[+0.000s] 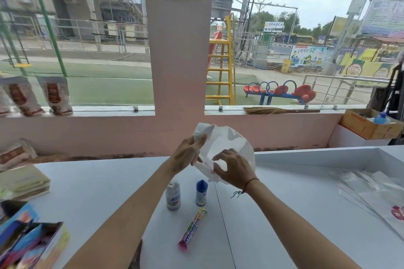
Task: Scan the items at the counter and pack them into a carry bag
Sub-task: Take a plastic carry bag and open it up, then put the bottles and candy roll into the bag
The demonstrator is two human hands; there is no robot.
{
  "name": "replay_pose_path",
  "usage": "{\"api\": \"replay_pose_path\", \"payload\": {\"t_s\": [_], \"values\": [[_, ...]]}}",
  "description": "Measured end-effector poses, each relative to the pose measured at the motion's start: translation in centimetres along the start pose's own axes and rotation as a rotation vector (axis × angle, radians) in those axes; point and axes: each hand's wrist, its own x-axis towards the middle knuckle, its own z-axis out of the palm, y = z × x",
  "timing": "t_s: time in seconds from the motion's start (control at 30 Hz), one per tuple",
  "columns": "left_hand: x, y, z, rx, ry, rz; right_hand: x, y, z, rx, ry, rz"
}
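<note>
Both hands hold a white carry bag (227,141) up above the white counter (273,214). My left hand (189,153) pinches the bag's upper left edge. My right hand (235,169) grips its lower part with bent fingers. Below the hands, two small bottles stand upright on the counter: a clear one with a white cap (173,196) and one with a blue cap (201,192). A Mentos roll (192,229) lies flat in front of them, pointing towards me.
A stack of flat plastic bags (376,192) lies in a recessed tray at the right. Colourful boxes (28,244) crowd the near left corner, a pile of books (24,182) behind them. Snack packets (54,94) lean on the window sill. A cardboard box (369,125) sits far right.
</note>
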Motion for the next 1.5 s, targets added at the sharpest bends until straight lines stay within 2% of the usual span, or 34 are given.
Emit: {"api": "replay_pose_path", "payload": {"t_s": [0.1,0.13,0.2,0.33,0.43,0.53,0.7,0.8,0.9,0.97,1.0,1.03,1.13,1.23,1.27,1.33,1.37,1.4,1.43,1.5], "values": [[0.5,-2.2,-1.7,0.006,0.056,-0.066,0.6,-1.9,3.0,0.042,-0.403,-0.034],[0.8,-3.1,-2.3,0.004,0.072,-0.081,0.8,-2.1,4.3,-0.015,-0.486,-0.038],[1.6,-4.6,-3.1,0.000,0.097,-0.106,1.4,-1.9,6.4,-0.092,-0.534,0.000],[3.5,-5.8,-4.2,-0.014,0.109,-0.102,2.4,-0.2,8.5,-0.010,-0.430,-0.024],[5.1,-6.8,-4.7,-0.033,0.112,-0.129,2.7,1.5,8.8,-0.044,-0.234,-0.218],[5.7,-7.5,-4.7,-0.027,0.117,-0.147,2.8,3.2,9.4,-0.190,-0.337,-0.401],[5.8,-8.4,-4.5,-0.009,0.115,-0.171,4.1,3.6,8.5,-0.195,-0.478,-0.335],[5.8,-9.1,-4.6,-0.046,0.107,-0.177,5.6,3.5,5.9,0.152,-0.484,-0.145],[5.9,-9.4,-4.9,-0.069,0.116,-0.166,7.6,3.9,3.3,0.527,-0.161,0.086],[6.0,-9.5,-5.0,-0.087,0.127,-0.174,9.1,3.5,2.9,0.511,0.040,0.200],[6.0,-9.5,-5.0,-0.101,0.131,-0.183,10.0,3.3,3.1,0.426,0.081,0.231],[6.1,-9.4,-4.9,-0.123,0.129,-0.188,10.8,3.2,3.9,0.329,0.049,0.240],[6.3,-9.0,-4.9,-0.200,0.095,-0.188,11.9,2.8,8.0,0.081,-0.278,0.235],[6.1,-9.3,-5.3,-0.162,0.064,-0.217,11.7,2.9,10.8,-0.033,-0.423,0.286],[5.8,-9.8,-5.5,-0.134,0.069,-0.233,11.5,2.8,11.2,-0.103,-0.397,0.280],[5.3,-10.7,-5.8,-0.114,0.123,-0.255,11.1,1.6,10.7,-0.174,-0.112,0.136],[5.1,-11.0,-5.9,-0.110,0.154,-0.266,10.6,0.8,10.2,-0.107,0.039,0.009],[4.9,-11.3,-6.2,-0.106,0.181,-0.279,10.0,-0.3,9.7,0.010,0.103,-0.126],[4.9,-11.3,-6.3,-0.102,0.195,-0.284,9.4,-1.2,9.3,0.141,0.051,-0.228],[4.6,-11.2,-6.4,-0.100,0.188,-0.274,7.8,-3.0,9.3,0.293,-0.326,-0.277]]}}
